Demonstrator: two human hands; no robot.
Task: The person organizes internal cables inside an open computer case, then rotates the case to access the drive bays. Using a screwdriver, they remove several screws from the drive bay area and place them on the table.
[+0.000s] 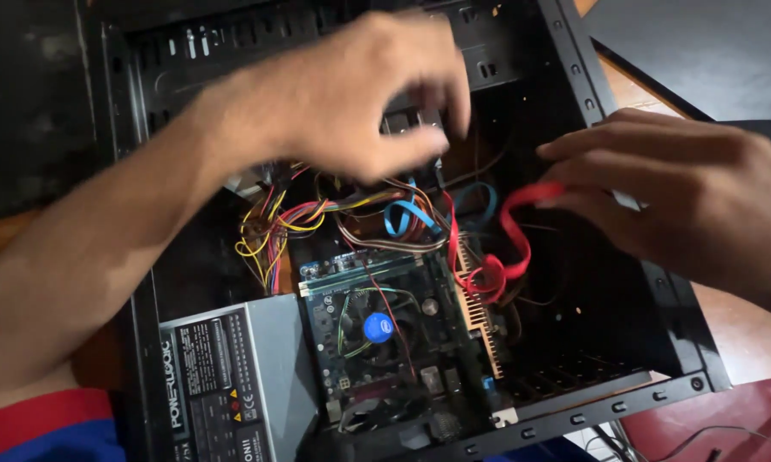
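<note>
Across nearly the whole frame lies an open black computer case (574,51), its side panel off and its insides facing up. In the lower left of the frame sits the grey power supply (231,385), a boxy unit with a label on its top. Just right of it, at lower centre, the green motherboard (454,359) carries a round cooler fan (377,329) with a blue hub. Above the power supply, left of centre, a bundle of yellow, red and black wires (270,227) spreads out in a tangle.

From the left edge the left hand (351,94) reaches in over the upper middle of the case, fingers curled down and pinched on a small greyish part beneath them; the part is too hidden to name. From the right edge the right hand (702,188) comes in over the case wall, thumb and fingers grasping one end of a flat red data cable (515,231). That cable runs from the fingertips at centre right down in a loop to the middle of the frame, just above the motherboard. Beside it, a blue flat cable (407,214) curls at centre.
</note>
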